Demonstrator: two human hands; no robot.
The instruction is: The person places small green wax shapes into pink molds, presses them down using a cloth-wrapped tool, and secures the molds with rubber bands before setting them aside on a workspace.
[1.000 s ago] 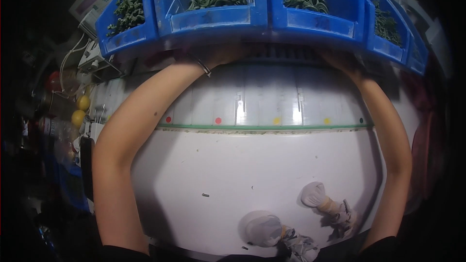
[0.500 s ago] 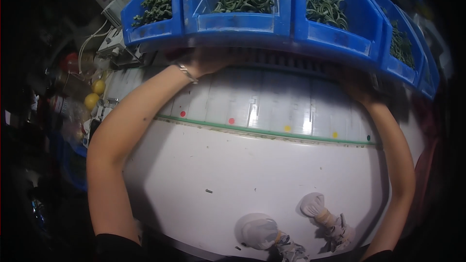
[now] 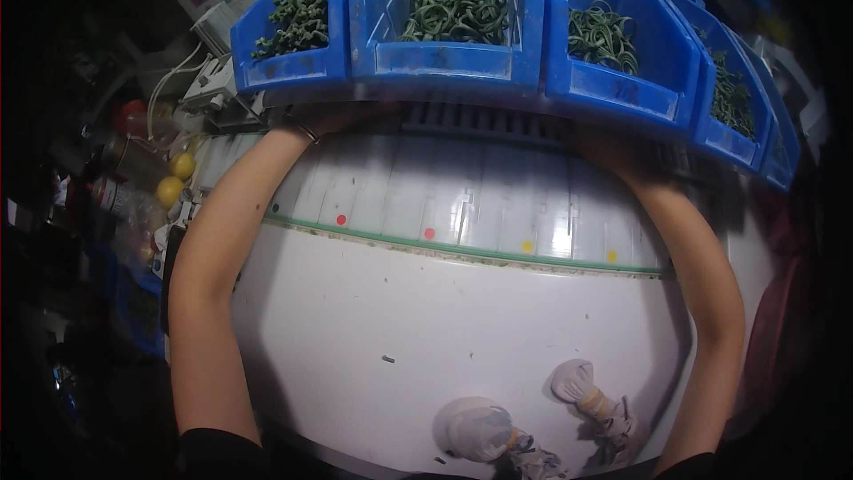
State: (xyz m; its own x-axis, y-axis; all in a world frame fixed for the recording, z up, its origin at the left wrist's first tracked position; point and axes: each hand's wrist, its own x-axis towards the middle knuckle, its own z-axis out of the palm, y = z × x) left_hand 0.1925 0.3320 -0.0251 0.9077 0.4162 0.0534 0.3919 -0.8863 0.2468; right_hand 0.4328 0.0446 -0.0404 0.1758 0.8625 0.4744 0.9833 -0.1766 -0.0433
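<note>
- Head view: the slatted rack [image 3: 484,122] lies between my left hand [image 3: 342,116] and right hand [image 3: 597,144], under the front edge of the blue bins [image 3: 444,62].
- Its long axis runs left to right, right end slightly nearer me; each hand is beside one end, neither clearly nearer.
- Fingers shadowed and partly hidden; cannot tell whether apart, together or clamped.
- Rack looks dull greyish, with evenly spaced upright bars; its far side is hidden.

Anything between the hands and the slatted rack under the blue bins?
Nothing visible stands between the left hand or right hand and the slatted rack. The blue bins overhang from above, shading and partly hiding the hands, so contact can't be judged.
</note>
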